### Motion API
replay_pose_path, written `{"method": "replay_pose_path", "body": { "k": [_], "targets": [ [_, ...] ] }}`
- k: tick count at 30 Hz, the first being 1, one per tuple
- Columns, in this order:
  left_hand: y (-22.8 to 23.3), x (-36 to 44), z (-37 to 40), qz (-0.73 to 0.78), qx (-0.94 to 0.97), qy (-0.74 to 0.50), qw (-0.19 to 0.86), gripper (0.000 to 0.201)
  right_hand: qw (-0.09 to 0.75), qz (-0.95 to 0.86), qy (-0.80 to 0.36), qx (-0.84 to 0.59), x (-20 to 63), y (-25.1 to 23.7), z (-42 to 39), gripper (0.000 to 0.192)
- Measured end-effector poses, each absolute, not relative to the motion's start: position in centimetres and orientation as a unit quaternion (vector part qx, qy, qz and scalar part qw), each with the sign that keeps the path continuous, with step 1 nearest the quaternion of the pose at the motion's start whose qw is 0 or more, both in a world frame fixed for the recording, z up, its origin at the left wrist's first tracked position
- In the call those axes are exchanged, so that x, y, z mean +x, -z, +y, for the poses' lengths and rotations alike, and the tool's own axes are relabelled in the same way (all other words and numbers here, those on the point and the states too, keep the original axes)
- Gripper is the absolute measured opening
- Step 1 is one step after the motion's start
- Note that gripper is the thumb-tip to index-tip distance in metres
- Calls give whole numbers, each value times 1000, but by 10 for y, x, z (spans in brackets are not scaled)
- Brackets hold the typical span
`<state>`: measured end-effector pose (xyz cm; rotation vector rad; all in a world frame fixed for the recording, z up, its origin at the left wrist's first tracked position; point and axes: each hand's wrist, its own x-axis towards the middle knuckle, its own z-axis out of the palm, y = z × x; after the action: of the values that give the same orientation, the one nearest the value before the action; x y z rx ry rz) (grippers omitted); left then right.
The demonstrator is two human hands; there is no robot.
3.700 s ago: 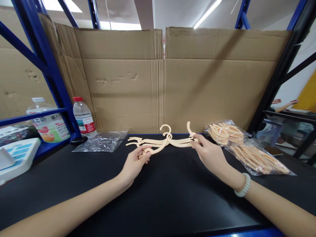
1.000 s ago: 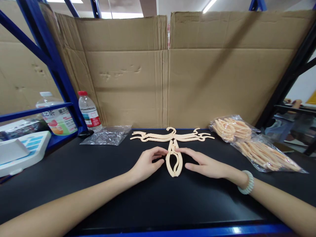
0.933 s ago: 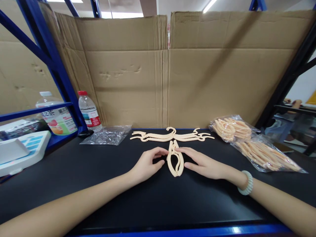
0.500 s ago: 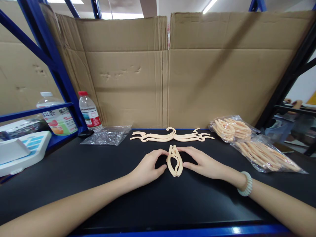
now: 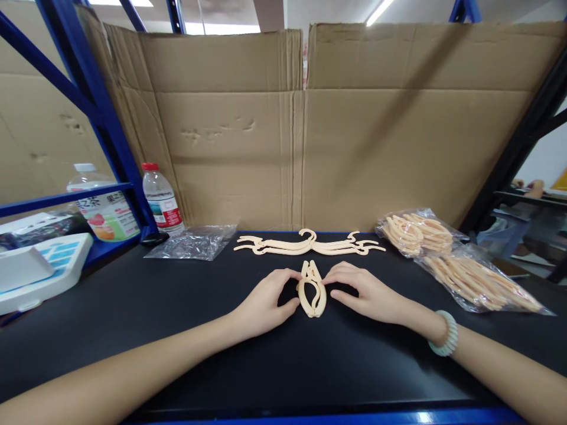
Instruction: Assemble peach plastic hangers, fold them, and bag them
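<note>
A folded cream plastic folding clothes hanger (image 5: 322,301) lies on the black tabletop in front of me, its two arms curved into a loop. My left hand (image 5: 266,298) grips its left edge with the thumb and index fingertips. On the other side, my right hand (image 5: 365,292) has its thumb apart from the hanger. The right index fingertip is at or very near the hanger's right edge, and the fingers are loosely bent and parted. Just behind lie unfolded cream hangers (image 5: 283,245), stretched out sideways with their hooks showing.
Two clear bags of cream hangers (image 5: 419,233) (image 5: 482,280) lie at the right. A crumpled clear plastic bag (image 5: 192,242), a red-capped bottle (image 5: 162,200) and a white-and-blue device (image 5: 48,268) are at the left. Cardboard (image 5: 230,147) walls off the back. A blue edge (image 5: 332,415) runs along the front.
My right hand has drawn slightly away, its thumb leaving the hanger's right edge. The folded hanger has shifted a little left. My left hand stays at its left edge.
</note>
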<state>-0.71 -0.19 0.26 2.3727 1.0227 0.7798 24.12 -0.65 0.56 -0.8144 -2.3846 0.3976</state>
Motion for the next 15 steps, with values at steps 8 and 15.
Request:
{"method": "replay_pose_path", "body": {
  "k": [8, 15],
  "targets": [
    [1, -9, -1, 366, 856, -291, 219, 39, 294, -897, -150, -295, 241, -5, -6, 32],
    [-1, -10, 0, 366, 864, -273, 213, 40, 286, -898, -149, -298, 242, -6, -6, 33]
  ]
}}
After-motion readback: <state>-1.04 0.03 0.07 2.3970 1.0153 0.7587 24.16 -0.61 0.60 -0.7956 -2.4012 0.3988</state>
